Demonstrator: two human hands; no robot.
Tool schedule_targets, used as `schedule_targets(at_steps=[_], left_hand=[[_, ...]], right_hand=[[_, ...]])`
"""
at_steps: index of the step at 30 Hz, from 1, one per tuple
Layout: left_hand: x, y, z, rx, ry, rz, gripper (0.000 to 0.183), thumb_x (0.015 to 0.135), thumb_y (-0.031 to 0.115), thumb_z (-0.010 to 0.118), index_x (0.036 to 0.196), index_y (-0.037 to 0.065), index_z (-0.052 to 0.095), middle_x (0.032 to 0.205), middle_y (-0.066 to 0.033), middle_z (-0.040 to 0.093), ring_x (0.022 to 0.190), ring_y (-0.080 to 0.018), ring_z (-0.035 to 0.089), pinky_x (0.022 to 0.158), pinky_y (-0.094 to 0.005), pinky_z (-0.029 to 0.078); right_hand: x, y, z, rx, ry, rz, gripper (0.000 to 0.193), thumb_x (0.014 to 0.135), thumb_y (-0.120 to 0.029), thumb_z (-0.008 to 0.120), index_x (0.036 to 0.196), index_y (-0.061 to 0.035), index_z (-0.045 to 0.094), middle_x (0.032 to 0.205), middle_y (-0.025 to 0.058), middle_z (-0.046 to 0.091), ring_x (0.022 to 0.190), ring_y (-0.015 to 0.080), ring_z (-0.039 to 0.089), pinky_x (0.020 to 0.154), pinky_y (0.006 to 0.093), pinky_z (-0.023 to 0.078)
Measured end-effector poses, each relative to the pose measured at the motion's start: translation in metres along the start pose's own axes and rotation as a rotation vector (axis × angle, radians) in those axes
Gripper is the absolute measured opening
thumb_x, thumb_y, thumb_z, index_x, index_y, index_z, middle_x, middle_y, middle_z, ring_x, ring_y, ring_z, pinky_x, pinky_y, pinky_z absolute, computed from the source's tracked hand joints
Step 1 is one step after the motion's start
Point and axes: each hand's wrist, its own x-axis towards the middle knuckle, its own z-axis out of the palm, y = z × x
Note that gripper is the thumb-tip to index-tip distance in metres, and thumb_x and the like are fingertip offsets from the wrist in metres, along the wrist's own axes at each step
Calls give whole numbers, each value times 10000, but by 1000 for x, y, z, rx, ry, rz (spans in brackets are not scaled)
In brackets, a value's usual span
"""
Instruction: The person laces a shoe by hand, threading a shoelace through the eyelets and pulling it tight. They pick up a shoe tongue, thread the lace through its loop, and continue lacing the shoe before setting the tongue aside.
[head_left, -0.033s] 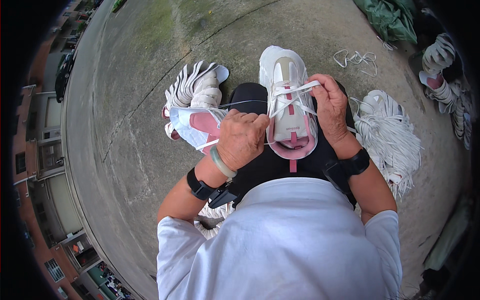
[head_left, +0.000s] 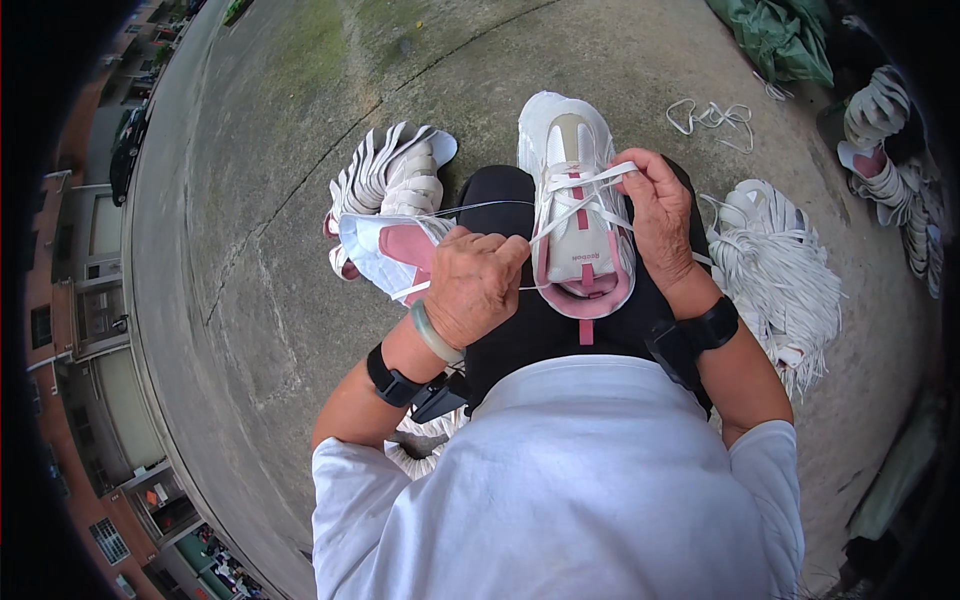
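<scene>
A white sneaker upper (head_left: pixel 575 240) with pink lining and a grey-beige toe lies along my lap, toe pointing away from me. White lace (head_left: pixel 600 180) crosses its front. My right hand (head_left: pixel 655 205) pinches a lace strand between thumb and fingertips beside the upper's right edge. To the left, my left hand (head_left: pixel 478 275) is closed on the lace, which stretches from its fingers to the eyelets. Beyond that hand, a pale blue and pink upper piece (head_left: pixel 390 250) shows, partly hidden. Thin strands run between it and the upper on my lap.
Nested white uppers (head_left: pixel 390 170) stand on the concrete at left. At right lies a big bundle of white laces (head_left: pixel 775 270), with a loose lace (head_left: pixel 712 118) farther off. A green sack (head_left: pixel 780 40) and more stacked uppers (head_left: pixel 880 110) sit at far right.
My left hand has shifted slightly left, drawing the lace strand out a little. My right hand keeps its pinch, moved barely to the left.
</scene>
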Motion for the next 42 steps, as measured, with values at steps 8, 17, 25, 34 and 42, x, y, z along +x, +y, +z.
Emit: schedule_targets(at_steps=[8, 17, 25, 34, 42], left_hand=[[-64, -9, -35, -175, 6, -220, 152, 697, -38, 606, 812, 60, 597, 607, -86, 550, 560, -253, 557, 559, -317, 408], [-82, 10, -43, -1, 137, -56, 172, 657, -51, 606, 798, 36, 561, 596, -64, 486, 537, -237, 509, 555, -321, 409], [-91, -8, -67, 298, 192, 42, 335, 580, -39, 615, 896, 50, 550, 599, -32, 415, 529, -202, 479, 576, -329, 429], [-90, -32, -34, 277, 126, 24, 350, 654, -43, 607, 975, 72, 532, 624, -41, 470, 525, -213, 505, 535, -315, 416], [-58, -26, -45, -1087, 309, -504, 88, 833, 9, 499, 918, 16, 474, 724, -83, 585, 556, -147, 536, 544, -233, 441]], right_hand=[[-3, 11, 1, -221, -131, -97, 113, 740, -41, 488, 836, -21, 542, 854, 103, 548, 843, 264, 530, 785, 336, 429], [9, 2, 1, -450, -245, -150, 76, 723, -89, 539, 773, -32, 538, 825, 115, 538, 825, 285, 529, 757, 359, 430], [-17, -7, -7, -488, -197, -82, 217, 777, -197, 612, 894, -27, 546, 828, 121, 562, 776, 287, 551, 681, 381, 443], [-27, 1, -11, -922, -193, -619, 330, 699, -139, 627, 988, -21, 524, 817, 102, 502, 743, 261, 538, 604, 355, 466], [-11, 4, -12, -986, -226, -641, 214, 703, -112, 587, 890, -46, 509, 765, 90, 472, 721, 253, 531, 565, 350, 452]])
